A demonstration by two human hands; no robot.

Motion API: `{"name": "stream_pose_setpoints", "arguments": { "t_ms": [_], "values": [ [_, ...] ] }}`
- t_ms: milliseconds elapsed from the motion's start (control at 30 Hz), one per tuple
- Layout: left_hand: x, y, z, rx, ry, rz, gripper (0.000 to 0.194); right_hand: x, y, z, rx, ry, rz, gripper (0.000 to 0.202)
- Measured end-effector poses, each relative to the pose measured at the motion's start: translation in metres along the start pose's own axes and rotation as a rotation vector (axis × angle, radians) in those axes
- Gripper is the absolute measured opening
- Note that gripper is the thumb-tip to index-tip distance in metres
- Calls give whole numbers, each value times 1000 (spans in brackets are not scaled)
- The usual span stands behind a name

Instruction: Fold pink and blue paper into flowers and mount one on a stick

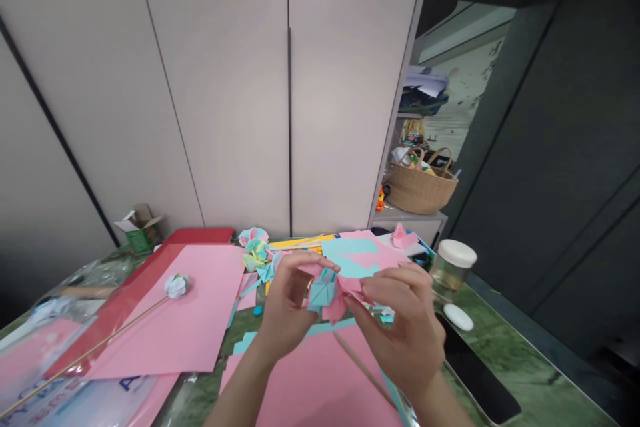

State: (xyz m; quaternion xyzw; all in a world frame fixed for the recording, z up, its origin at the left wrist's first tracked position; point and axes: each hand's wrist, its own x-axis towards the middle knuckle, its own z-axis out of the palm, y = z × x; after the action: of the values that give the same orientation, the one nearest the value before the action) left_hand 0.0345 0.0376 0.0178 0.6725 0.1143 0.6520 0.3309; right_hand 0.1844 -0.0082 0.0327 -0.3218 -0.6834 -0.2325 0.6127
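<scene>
Between my hands, above the pink paper sheets [310, 387], is a folded paper flower [324, 290] with light blue and pink parts. My left hand [286, 313] is curled round its blue side, thumb below and forefinger above. My right hand [403, 323] pinches a pink petal on the other side between thumb and fingers. A thin wooden stick [363, 367] slants down from below the flower; whether it is joined to the flower I cannot tell. Some of the flower is hidden by my fingers.
A white paper flower on a long stick [177, 285] lies on pink paper at left. Several crumpled paper flowers [256, 250] sit at the back. At right are a lidded jar [454, 270], a white oval object [459, 317] and a black phone [477, 370]. Cabinet doors [225, 93] stand behind.
</scene>
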Motion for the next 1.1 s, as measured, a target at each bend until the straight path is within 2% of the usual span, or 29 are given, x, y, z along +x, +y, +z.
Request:
{"name": "stream_pose_setpoints", "arguments": {
  "t_ms": [133,367,600,800,900,1100],
  "values": [
    [0,-4,-4,-23,-36,-27,46,-1,-1,3,56,-19,58,27],
    [0,-7,-9,-80,-61,-95,48,4,-2,0,6,-92,64,21],
    [2,-5,-6,-68,-12,-239,57,7,5,6,66,-172,130,13],
    [4,-7,-7,-76,-6,-288,53,2,9,10,53,-229,173,9],
    [6,-8,-6,-100,15,-354,55,0,12,11,53,-252,177,8],
    [10,-3,-3,-91,65,-497,54,-2,13,10,74,-350,351,4]
  ]
}}
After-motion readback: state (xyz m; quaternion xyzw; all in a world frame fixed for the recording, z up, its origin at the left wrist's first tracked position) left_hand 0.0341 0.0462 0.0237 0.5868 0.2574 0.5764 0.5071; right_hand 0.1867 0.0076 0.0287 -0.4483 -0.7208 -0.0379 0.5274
